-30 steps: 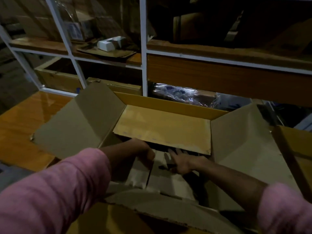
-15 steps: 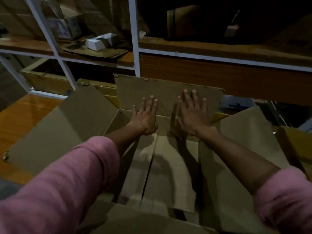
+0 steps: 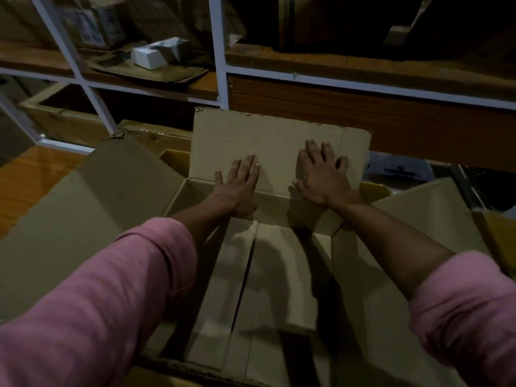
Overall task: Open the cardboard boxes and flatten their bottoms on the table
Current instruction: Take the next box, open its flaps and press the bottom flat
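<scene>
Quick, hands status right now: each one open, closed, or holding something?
Left hand: open, fingers straight, pressed flat on the far flap of the cardboard box.
Right hand: open, fingers spread, pressed flat on the same flap.

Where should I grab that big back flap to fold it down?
Probably the far flap's free top edge, reached from the near side over the box. It stands upright, hinged at the bottom; the left hand and right hand only press flat.

Both palms are hidden against the far flap [image 3: 279, 141], under the left hand [image 3: 238, 188] and right hand [image 3: 321, 180]. The sleeves [image 3: 92, 311] cover the box's [image 3: 251, 289] near edge. Shelf [image 3: 363, 54] contents above the hands are too dark to tell.
</scene>
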